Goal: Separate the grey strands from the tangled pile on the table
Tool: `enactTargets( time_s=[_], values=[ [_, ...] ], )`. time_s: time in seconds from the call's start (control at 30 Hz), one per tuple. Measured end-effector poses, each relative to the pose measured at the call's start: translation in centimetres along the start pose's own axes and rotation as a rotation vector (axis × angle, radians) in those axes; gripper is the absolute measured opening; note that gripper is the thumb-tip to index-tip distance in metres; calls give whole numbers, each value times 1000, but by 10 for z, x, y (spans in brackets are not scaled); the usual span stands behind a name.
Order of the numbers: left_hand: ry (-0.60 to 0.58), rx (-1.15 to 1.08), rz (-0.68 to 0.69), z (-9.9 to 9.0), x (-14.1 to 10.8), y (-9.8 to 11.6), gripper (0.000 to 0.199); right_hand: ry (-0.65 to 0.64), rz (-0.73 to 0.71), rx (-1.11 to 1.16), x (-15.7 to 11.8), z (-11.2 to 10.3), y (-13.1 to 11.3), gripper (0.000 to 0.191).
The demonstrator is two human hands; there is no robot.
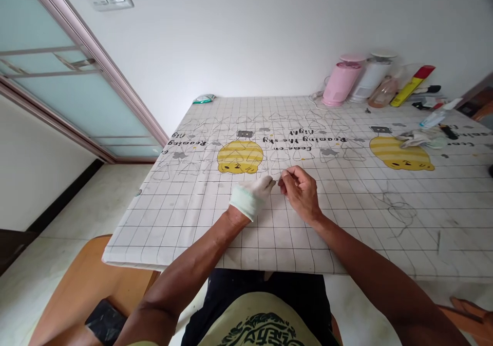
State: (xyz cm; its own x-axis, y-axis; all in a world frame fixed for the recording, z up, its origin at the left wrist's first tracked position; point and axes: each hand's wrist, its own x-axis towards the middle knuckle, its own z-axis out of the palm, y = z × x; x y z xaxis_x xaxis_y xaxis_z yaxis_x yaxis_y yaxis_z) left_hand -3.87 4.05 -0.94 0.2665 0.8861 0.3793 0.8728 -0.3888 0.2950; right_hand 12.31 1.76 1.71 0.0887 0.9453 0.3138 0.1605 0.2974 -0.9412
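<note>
My left hand [254, 191], in a whitish glove with a mint cuff, is closed in a pinch above the table. Close beside it on the right is my bare right hand [301, 191], thumb pressed against the curled fingers. A thin wire [277, 180] seems to run between the two sets of fingertips; its ends are hidden in them. Beyond the hands, several thin wire pieces bent into roughly triangular outlines [188, 169] lie in rows on the checked tablecloth [162, 233]. Farther right rests a loose tangle of thin wire [400, 210].
Along the wall stand a pink cylindrical device [342, 81], a white one [372, 79] and a yellow-red box [413, 85]. A crumpled glove [423, 138] lies near a clear bottle [439, 114]. A green packet [204, 99] is at the far left corner. A wooden chair [77, 284] stands lower left.
</note>
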Motion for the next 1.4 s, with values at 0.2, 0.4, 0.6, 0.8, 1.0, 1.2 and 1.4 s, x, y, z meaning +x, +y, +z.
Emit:
enactTargets(
  time_s=[0.2,0.4,0.6,0.8,1.0,1.2,1.4],
  values=[
    [49,22,-5,-2,-3,1,39,26,58,59,-3,6,3,29],
    [227,-92,-153,-28,1,3,32,-14,41,76,5,-6,3,33],
    [13,-741,-432,-50,16,-3,41,-75,10,107,7,-11,4,31],
    [-167,-1030,-595,-45,18,2,32,-147,-13,44,5,-9,8,33],
    [-202,-984,-590,-45,18,7,29,-150,-148,-191,6,-11,12,32],
    [-92,-811,-459,-36,3,7,25,-32,-224,-343,9,-13,19,28],
    [-52,-760,-425,-35,-2,12,23,-92,-202,-304,11,-20,13,29]
  ],
)
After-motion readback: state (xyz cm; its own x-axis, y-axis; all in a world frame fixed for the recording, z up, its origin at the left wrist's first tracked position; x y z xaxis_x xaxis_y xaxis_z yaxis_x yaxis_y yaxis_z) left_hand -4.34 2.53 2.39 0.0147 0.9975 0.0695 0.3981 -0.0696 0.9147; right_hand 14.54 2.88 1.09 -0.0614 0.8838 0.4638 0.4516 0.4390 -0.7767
